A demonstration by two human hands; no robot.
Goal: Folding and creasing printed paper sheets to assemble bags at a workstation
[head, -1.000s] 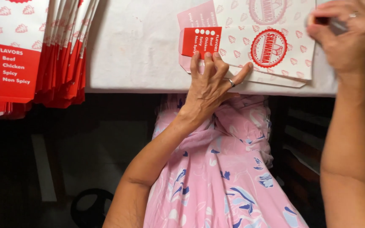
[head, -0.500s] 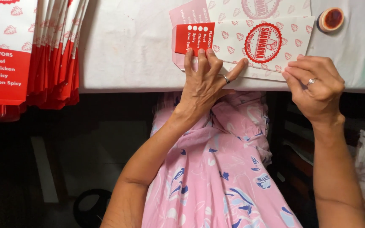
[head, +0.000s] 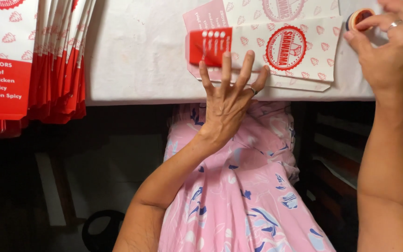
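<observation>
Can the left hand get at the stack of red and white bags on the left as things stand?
Probably yes. The left hand rests with fingertips on the flat paper bag, and the white table between it and the stack of bags lies bare, so nothing seems to block a sideways reach.

Pink floral dress, bare arms, two rings

The dress (head: 239, 196) has blue and white flowers; each hand, left (head: 227, 100) and right (head: 390, 53), wears one ring.
</observation>
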